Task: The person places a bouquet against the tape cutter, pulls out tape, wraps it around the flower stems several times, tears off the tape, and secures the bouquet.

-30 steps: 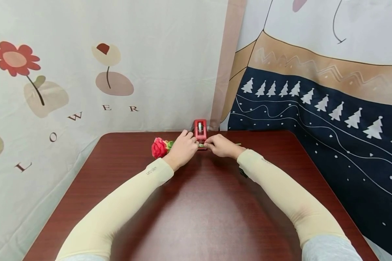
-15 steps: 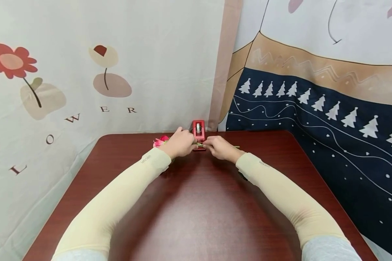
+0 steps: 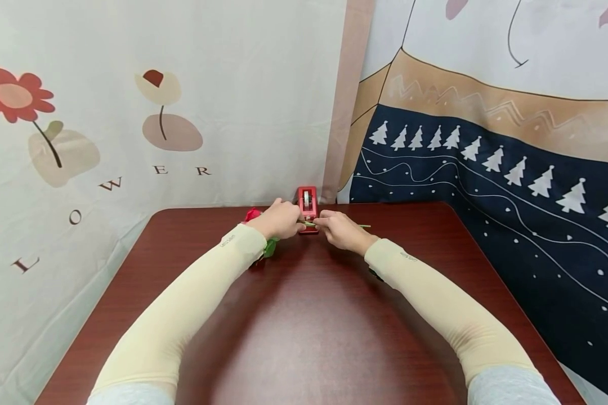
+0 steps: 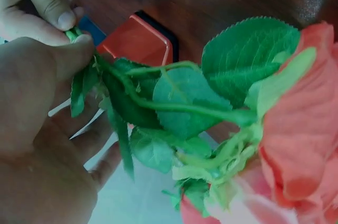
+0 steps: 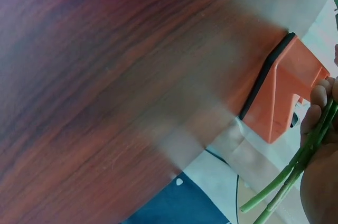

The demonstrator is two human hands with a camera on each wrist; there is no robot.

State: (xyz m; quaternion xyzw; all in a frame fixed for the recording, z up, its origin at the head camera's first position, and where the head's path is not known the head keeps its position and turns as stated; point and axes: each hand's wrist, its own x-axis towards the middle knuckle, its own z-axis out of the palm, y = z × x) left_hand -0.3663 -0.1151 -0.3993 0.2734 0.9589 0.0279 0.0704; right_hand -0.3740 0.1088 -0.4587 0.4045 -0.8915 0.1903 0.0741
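My left hand [image 3: 282,218] pinches green rose stems [image 4: 119,78] between thumb and fingers. Its other fingers spread loosely beneath the leaves in the left wrist view. A coral-red rose [image 4: 298,123] fills the right side there, with a paler pink bloom [image 4: 259,211] below it. In the head view, the left forearm hides most of the blooms. My right hand [image 3: 340,229] grips the same bunch farther along, and two bare stem ends [image 5: 280,187] stick out past it. Just behind the hands stands a red tape dispenser [image 3: 307,203] with a roll in it; the stems cross its front end.
The dark red-brown wooden table [image 3: 304,326] reaches back to a pale curtain [image 3: 253,112] printed with flowers. On the right hangs a navy cloth [image 3: 436,174] with white trees. The dispenser sits close to the table's back edge.
The roses have turned in the hands: the red bloom, earlier in full view left of the left hand, is now mostly behind the forearm. Green leaves now show below the left wrist.
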